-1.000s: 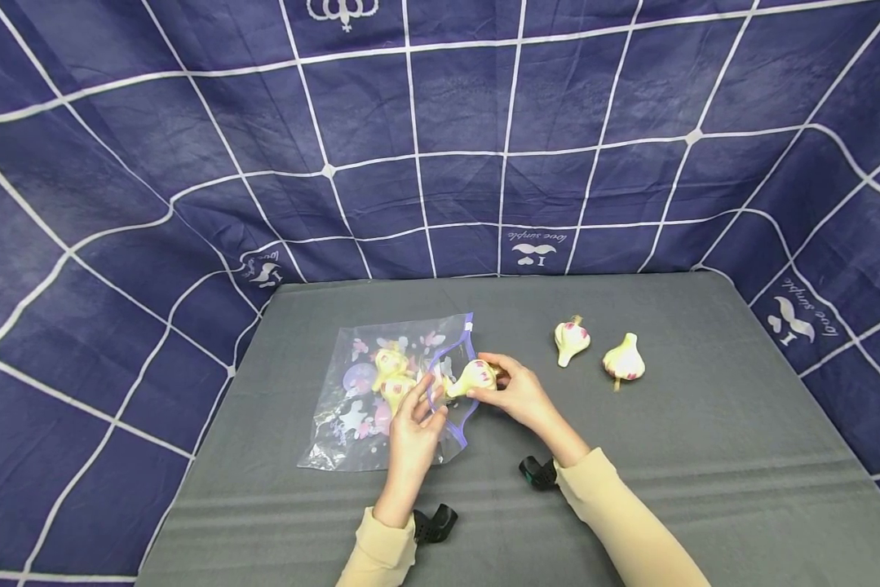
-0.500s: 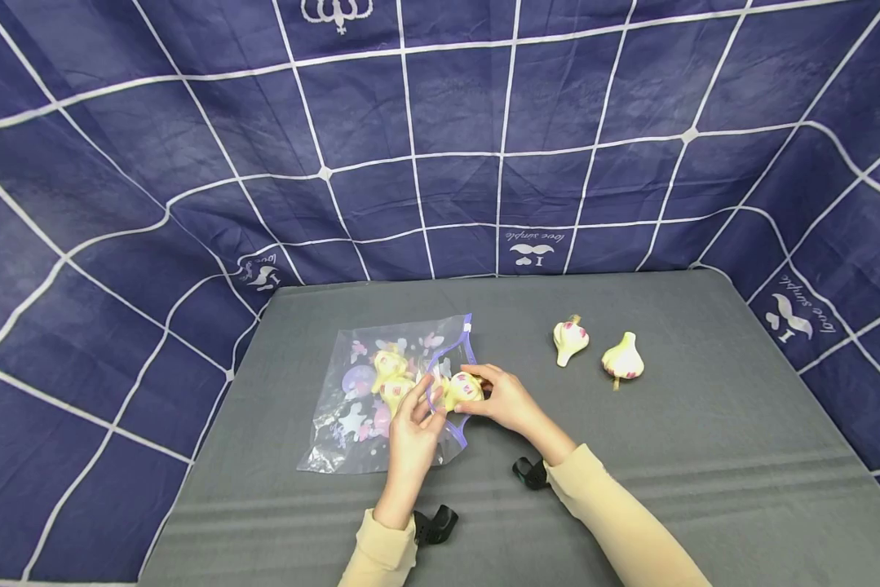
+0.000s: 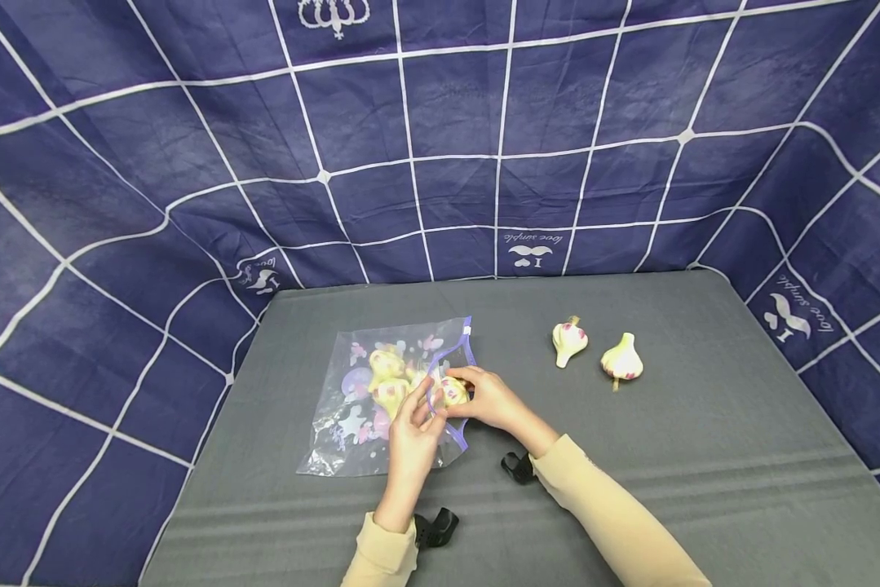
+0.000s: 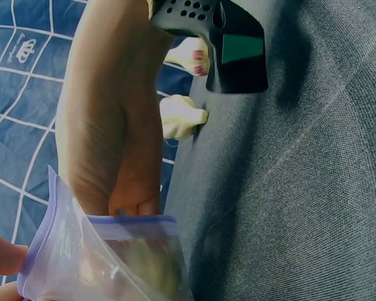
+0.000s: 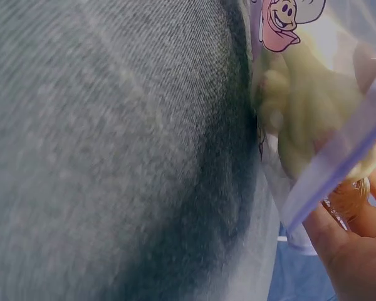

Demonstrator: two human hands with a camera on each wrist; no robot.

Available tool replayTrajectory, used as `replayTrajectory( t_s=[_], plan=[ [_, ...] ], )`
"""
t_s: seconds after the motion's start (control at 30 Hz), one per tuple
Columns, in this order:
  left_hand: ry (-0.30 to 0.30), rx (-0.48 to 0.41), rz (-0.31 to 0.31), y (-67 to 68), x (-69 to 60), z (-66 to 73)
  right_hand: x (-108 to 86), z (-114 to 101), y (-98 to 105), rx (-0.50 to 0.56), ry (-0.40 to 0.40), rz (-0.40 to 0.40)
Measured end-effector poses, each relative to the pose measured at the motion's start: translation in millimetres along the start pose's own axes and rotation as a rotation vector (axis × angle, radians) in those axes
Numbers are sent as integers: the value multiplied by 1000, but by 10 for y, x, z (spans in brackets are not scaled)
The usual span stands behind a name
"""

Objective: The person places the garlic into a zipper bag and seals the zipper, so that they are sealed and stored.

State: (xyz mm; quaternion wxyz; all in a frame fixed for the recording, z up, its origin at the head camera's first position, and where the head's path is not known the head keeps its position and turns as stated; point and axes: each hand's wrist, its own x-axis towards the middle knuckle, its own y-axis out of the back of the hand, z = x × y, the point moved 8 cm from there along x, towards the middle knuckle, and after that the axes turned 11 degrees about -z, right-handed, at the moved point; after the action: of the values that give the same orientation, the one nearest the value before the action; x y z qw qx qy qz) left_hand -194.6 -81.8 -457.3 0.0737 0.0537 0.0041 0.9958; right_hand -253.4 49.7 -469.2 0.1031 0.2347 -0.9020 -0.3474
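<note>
Head view: pinching the purple rim (image 4: 39, 244) of a clear plastic bag (image 3: 331, 448) with the left hand (image 3: 413, 432); gripping a garlic bulb (image 3: 454, 392) by its root end with the right hand (image 3: 493, 401), just inside, neck and long axis aimed bagward. Smooth, rounded bulbs (image 3: 391, 397) deeper in; two loose bulbs (image 3: 621, 360) rightward on grey bench (image 3: 704, 440) fabric.

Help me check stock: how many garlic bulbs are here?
At least 5: two bulbs on the table, two bulbs inside the bag, one bulb in the right hand at the bag's mouth. More may be hidden inside.
</note>
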Motion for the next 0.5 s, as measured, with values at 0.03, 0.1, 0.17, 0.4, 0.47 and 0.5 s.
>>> replayTrajectory(
  t_s=[0.03,0.1,0.17,0.4,0.47,0.5],
  plan=[
    [-3,6,-2,-4,-1,8,12,-4,-6,-5,4,0],
    [-7,11,-2,-11,-2,21,38,-8,-23,-1,11,-3],
    [-3,11,-4,-16,1,17,64,1,-50,0,4,-9],
    [6,10,-1,-16,-8,9,167,60,-154,-15,-49,-30],
    [0,12,0,-13,-10,10,198,57,-170,-26,-45,-29],
    [0,9,2,-10,-7,4,214,52,-176,-34,-38,-28]
  ],
)
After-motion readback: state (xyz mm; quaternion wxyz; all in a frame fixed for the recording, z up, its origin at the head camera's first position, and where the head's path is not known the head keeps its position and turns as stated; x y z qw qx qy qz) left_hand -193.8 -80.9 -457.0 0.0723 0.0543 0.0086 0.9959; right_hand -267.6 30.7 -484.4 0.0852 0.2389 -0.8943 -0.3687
